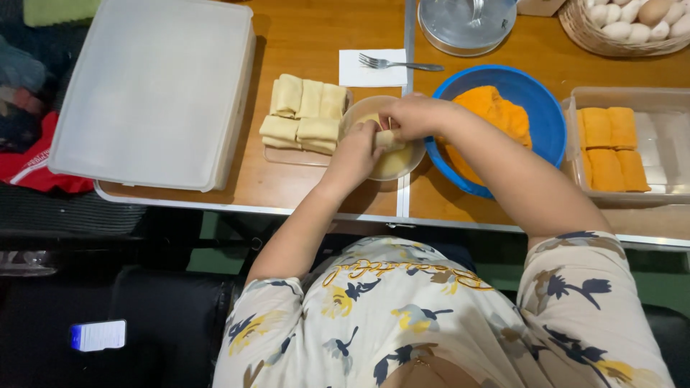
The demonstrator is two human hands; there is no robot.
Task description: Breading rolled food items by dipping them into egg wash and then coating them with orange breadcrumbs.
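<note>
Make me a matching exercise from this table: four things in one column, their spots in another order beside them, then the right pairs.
Things:
1. fork
2. pale folded rolls
3. orange crumb-coated rolls
4. eggs

Places:
A. in the wicker basket at the top right
B. on the white napkin
C. in the clear rectangular container on the right
D. on the clear tray left of the small batter bowl

Pairs: 1-B, 2-D, 3-C, 4-A
</note>
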